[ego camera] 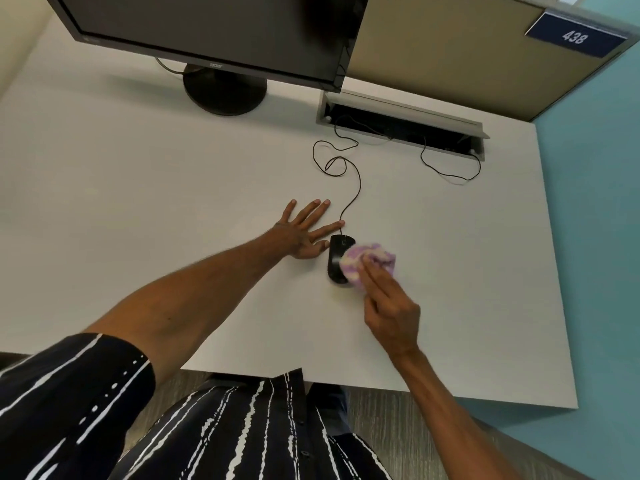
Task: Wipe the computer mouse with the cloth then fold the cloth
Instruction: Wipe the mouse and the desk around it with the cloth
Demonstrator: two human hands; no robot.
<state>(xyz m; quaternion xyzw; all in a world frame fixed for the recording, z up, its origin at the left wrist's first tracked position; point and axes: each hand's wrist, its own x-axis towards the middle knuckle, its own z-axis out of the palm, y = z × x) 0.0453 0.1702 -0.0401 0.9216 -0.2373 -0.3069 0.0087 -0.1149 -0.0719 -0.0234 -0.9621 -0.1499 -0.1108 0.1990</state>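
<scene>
Head view: your right hand (pixel 389 306) grips the bunched cloth (pixel 369 263) on the mouse (pixel 336 259); brace with your flat, open-fingered left hand (pixel 303 233).

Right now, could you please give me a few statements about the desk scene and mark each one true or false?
1. The right hand presses the cloth on the mouse. True.
2. The left hand holds the cloth. False: it lies flat on the desk beside the mouse.
3. The mouse is wireless. False: a cable runs from it.
4. The monitor is dark. True.
</scene>
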